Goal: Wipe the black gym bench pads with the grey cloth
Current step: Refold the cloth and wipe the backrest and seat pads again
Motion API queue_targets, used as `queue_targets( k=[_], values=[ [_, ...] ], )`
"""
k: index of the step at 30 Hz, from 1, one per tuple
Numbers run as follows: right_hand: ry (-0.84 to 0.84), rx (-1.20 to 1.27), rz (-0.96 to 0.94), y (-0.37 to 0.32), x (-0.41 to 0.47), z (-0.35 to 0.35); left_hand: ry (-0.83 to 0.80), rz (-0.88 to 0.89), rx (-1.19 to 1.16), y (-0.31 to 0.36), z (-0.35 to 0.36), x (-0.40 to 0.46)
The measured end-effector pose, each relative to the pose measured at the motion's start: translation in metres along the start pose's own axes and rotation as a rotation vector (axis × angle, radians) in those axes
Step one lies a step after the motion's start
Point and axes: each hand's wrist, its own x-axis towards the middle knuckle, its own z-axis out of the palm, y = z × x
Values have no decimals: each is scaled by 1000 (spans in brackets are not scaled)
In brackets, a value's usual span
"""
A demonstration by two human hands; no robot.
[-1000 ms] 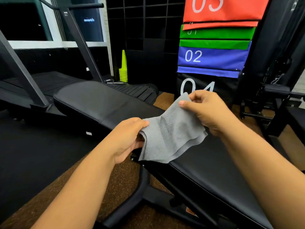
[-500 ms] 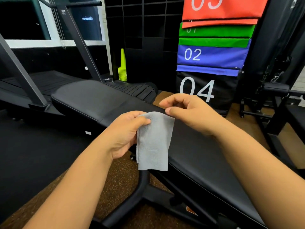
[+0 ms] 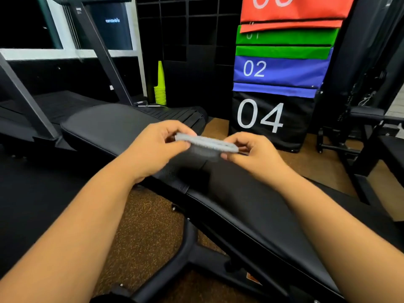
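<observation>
Holding folded grey cloth point(image 3: 206, 146) above bench pads point(image 3: 251, 206): left hand point(image 3: 153, 147) and right hand point(image 3: 251, 152) pinch opposite ends. Soft, light, floppy; likely best palmed flat for wiping.

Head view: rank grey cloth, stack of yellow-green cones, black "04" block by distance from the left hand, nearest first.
1. grey cloth: pinched in the left hand, its other end held by the right hand.
2. black "04" block: on the floor, beyond the bench and to the right.
3. stack of yellow-green cones: farthest, against the back wall.
</observation>
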Motion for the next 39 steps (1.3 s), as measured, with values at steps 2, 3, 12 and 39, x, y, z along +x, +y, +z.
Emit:
queue_targets(
  k=[2, 3, 12, 39],
  values=[
    [-75, -53, -19, 12, -16, 11, -147, -44, 154, -14, 2, -12],
    [-131, -61, -4, 18, -26, 14, -238, -81, 215, -20, 4, -19],
    [-73, 182, 184, 37, -41, 28, -140, -136, 160, -42, 14, -24],
    [-299, -373, 108, 71, 98, 96, 476, -106, 548, -110, 19, -47]
  ],
)
